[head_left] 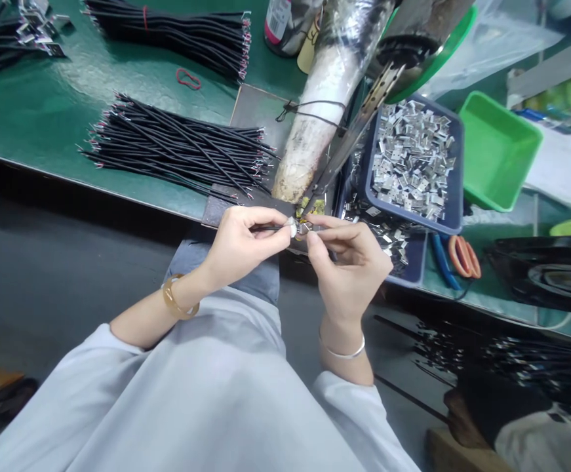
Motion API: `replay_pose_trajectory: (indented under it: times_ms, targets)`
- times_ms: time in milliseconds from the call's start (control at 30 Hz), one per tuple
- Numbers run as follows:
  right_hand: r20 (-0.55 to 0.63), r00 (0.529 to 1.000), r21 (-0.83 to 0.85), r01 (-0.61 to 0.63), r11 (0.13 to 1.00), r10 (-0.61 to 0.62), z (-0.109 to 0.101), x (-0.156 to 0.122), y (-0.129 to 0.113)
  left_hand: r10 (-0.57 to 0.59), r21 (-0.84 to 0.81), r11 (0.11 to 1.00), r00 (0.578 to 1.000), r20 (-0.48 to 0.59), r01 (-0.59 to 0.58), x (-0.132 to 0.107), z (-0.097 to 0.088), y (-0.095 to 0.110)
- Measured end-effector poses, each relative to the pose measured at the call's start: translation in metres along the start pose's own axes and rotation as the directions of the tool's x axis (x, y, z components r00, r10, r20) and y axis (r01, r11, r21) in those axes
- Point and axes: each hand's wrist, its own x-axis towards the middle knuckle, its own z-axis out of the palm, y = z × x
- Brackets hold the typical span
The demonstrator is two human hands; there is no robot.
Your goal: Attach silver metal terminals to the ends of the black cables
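My left hand (pixel 253 239) is closed in a pinch on a thin black cable (pixel 269 228), with something white at its fingertips. Facing it, my right hand (pixel 347 259) pinches a small silvery metal connector (pixel 305 228) against the cable's end; whether the two are joined I cannot tell. Just beyond the fingertips comes down the narrow end of a dark rod that looks like a soldering iron (pixel 337 157). A yellowish sponge-like lump (pixel 315 206) lies behind it. To the left, a loose pile of black cables (pixel 181 144) with stripped ends lies on the bench.
A thick plastic-wrapped tube (pixel 309 124) slants over the bench. At right stand a blue bin of metal connectors (pixel 413 160), a green tray (pixel 501 151) and orange-and-blue-handled pliers (pixel 463 257). A tied cable bundle (pixel 172 29) lies at the back. Another person (pixel 492 406) is at lower right.
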Motion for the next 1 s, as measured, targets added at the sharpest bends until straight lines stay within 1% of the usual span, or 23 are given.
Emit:
replay_pose_trajectory:
  times_ms: [100, 167, 267, 400, 467, 567, 667, 733, 767, 800, 833, 867, 900, 933, 967, 1000]
  targets:
    - [0.02, 1.0, 0.002, -0.013, 1.0, 0.013, 0.0, 0.003, 0.0, -0.005, 0.012, 1.0, 1.0, -0.005, 0.005, 0.003, 0.0, 0.0]
    - [0.018, 1.0, 0.012, -0.006, 1.0, 0.005, 0.001, 0.005, 0.0, -0.004, 0.032, 0.999, 1.0, -0.027, 0.005, 0.003, 0.0, 0.0]
    - [0.013, 1.0, 0.028, 0.004, 1.0, -0.004, 0.002, 0.007, 0.0, 0.029, 0.071, 0.997, 0.998, -0.061, -0.025, 0.003, 0.0, 0.001]
    - [0.045, 0.999, 0.032, -0.015, 0.999, 0.014, 0.0, 0.008, -0.002, 0.052, 0.098, 0.994, 0.996, -0.067, -0.045, 0.003, 0.0, 0.004]
    - [0.068, 0.997, 0.049, -0.035, 0.998, 0.032, -0.002, 0.007, -0.004, 0.031, 0.083, 0.996, 0.998, -0.053, -0.026, 0.002, 0.0, 0.006]
    - [0.107, 0.993, 0.072, -0.058, 0.996, 0.05, -0.005, 0.003, -0.007, -0.03, 0.047, 0.998, 1.0, -0.005, 0.03, 0.003, 0.0, 0.006]
    - [0.123, 0.992, 0.055, -0.041, 0.998, 0.034, -0.006, -0.002, -0.009, -0.059, 0.025, 0.998, 0.998, 0.036, 0.058, 0.003, -0.002, 0.005]
    - [0.1, 0.995, 0.021, -0.031, 0.999, 0.029, -0.008, -0.005, -0.01, -0.033, 0.093, 0.995, 0.998, 0.051, 0.028, 0.0, -0.003, 0.006]
    - [0.071, 0.997, 0.002, -0.028, 1.0, 0.027, -0.009, -0.006, -0.01, 0.007, 0.17, 0.985, 0.998, 0.066, -0.018, -0.002, -0.004, 0.008]
    - [0.035, 0.999, -0.017, -0.021, 1.0, 0.022, -0.011, -0.007, -0.011, 0.069, 0.276, 0.956, 0.993, 0.1, -0.095, -0.006, -0.003, 0.011]
    - [0.006, 1.0, -0.034, -0.011, 0.999, 0.011, -0.013, -0.007, -0.012, 0.138, 0.402, 0.894, 0.976, 0.168, -0.196, -0.012, -0.003, 0.013]
    - [-0.002, 1.0, -0.05, 0.001, 0.999, -0.001, -0.016, -0.007, -0.014, 0.195, 0.526, 0.79, 0.942, 0.273, -0.315, -0.018, -0.001, 0.016]
    - [0.024, 1.0, -0.064, 0.014, 0.998, -0.012, -0.019, -0.006, -0.016, 0.23, 0.611, 0.652, 0.886, 0.403, -0.448, -0.026, 0.001, 0.019]
    - [0.085, 0.996, -0.074, 0.026, 0.997, -0.02, -0.021, -0.005, -0.018, 0.224, 0.646, 0.507, 0.811, 0.54, -0.57, -0.034, 0.005, 0.021]
    - [0.177, 0.984, -0.076, 0.039, 0.996, -0.025, -0.024, -0.004, -0.02, 0.19, 0.634, 0.39, 0.732, 0.654, -0.667, -0.043, 0.008, 0.022]
    - [0.285, 0.958, -0.071, 0.054, 0.996, -0.031, -0.025, -0.003, -0.023, 0.157, 0.605, 0.324, 0.672, 0.724, -0.727, -0.052, 0.013, 0.022]
